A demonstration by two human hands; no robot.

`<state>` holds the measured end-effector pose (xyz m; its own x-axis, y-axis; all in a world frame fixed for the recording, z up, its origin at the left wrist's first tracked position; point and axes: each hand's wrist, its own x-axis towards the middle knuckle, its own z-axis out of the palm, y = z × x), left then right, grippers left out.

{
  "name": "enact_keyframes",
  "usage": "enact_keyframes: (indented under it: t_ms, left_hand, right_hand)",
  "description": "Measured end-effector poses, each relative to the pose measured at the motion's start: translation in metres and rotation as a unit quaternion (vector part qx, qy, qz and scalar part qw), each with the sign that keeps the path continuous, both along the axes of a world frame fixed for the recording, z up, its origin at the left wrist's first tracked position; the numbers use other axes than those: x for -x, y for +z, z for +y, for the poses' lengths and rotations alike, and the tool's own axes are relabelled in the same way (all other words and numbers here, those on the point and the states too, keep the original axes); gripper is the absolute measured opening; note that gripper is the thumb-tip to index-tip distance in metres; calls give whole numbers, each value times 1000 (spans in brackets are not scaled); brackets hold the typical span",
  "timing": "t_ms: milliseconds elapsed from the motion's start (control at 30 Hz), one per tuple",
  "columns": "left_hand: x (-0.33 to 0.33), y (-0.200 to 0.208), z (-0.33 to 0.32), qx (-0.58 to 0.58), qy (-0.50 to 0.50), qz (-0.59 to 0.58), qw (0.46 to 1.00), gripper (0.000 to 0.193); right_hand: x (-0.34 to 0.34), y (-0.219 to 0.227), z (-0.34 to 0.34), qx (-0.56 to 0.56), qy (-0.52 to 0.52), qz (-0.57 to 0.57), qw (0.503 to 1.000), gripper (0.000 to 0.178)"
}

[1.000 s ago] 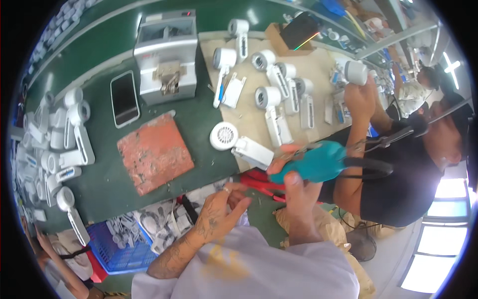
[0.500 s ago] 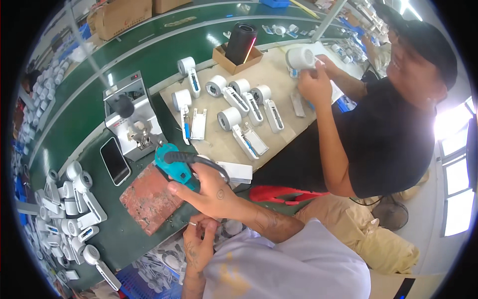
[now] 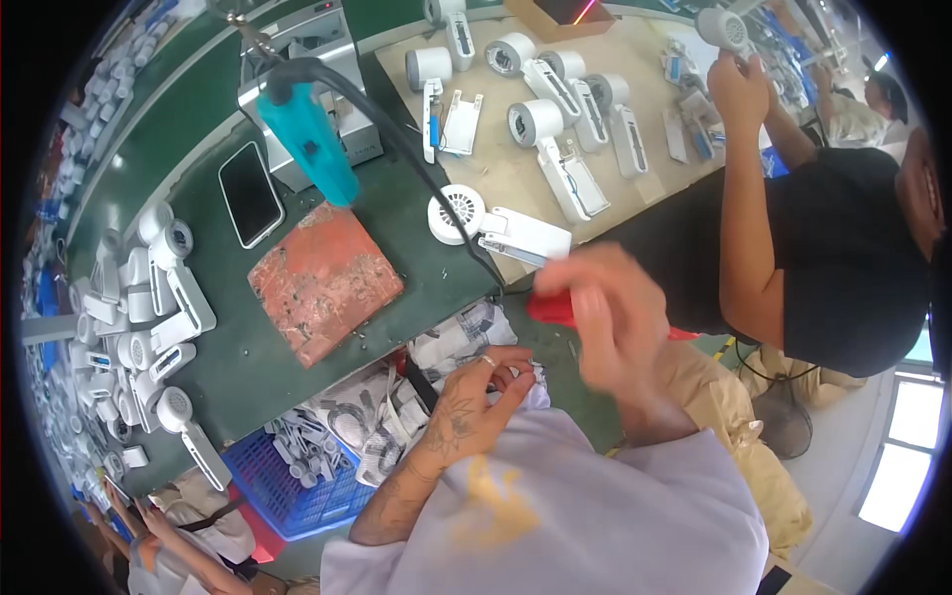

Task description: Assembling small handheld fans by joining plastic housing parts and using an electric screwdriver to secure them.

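My left hand (image 3: 474,402), ring on a finger, is held in front of my shirt with its fingers curled toward the thumb; whatever they may hold is hidden. Up beside the bench edge, my right hand (image 3: 617,322) is smeared by motion, away from any tool. A teal electric screwdriver (image 3: 315,144) with a black cable hangs above a worn reddish pad (image 3: 332,283). Close to my right hand on the bench lies a white handheld fan, its round grille (image 3: 457,214) facing up and its handle (image 3: 526,236) pointing right.
A screw feeder box (image 3: 312,94) and a phone (image 3: 251,193) sit behind the pad. Several white fans, some opened, lie on cardboard (image 3: 640,188); more are piled left (image 3: 169,288). A blue basket (image 3: 297,516) stands below the bench. At right a co-worker (image 3: 833,258) holds a fan.
My right hand has let go of the screwdriver and moved right. The screwdriver now hangs alone. My left hand has moved right and up, and the view has shifted.
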<state>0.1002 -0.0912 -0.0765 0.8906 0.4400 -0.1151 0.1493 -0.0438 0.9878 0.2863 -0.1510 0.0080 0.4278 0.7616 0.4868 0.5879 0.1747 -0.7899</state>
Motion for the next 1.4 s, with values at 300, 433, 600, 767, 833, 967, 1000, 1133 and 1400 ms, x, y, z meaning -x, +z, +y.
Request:
enact_keyframes:
  t_ms: [300, 433, 600, 767, 833, 967, 1000, 1133, 1400]
  left_hand:
    - [-17, 92, 28, -133, -13, -77, 988, 92]
    - [-35, 145, 34, -267, -24, -139, 953, 102]
    - [-46, 184, 48, -169, 19, -118, 978, 97]
    - [-63, 203, 61, -302, 128, -255, 909, 73]
    - [-66, 234, 60, -434, 97, -221, 868, 69]
    - [-57, 220, 82, -372, 153, -300, 865, 75]
    - [-49, 221, 71, -301, 147, -278, 900, 77]
    - [-31, 177, 56, -98, 97, -231, 963, 60]
    - [0, 82, 38, -57, 10, -86, 995, 32]
  right_hand:
    - [-27, -65, 29, 103, -23, -205, 973, 38]
    - [-31, -85, 31, 213, 11, -201, 956, 36]
    - [-31, -86, 30, 155, -28, -279, 947, 36]
    - [-31, -80, 37, 163, -45, -315, 934, 32]
    - [-32, -79, 40, 152, -46, -321, 934, 26]
    - [-26, -83, 39, 166, -58, -327, 928, 26]
    - [-21, -78, 39, 178, -46, -323, 928, 27]
    - [-18, -83, 34, 160, -67, -341, 924, 27]
    - [-21, -60, 13, 121, -28, 338, 933, 24]
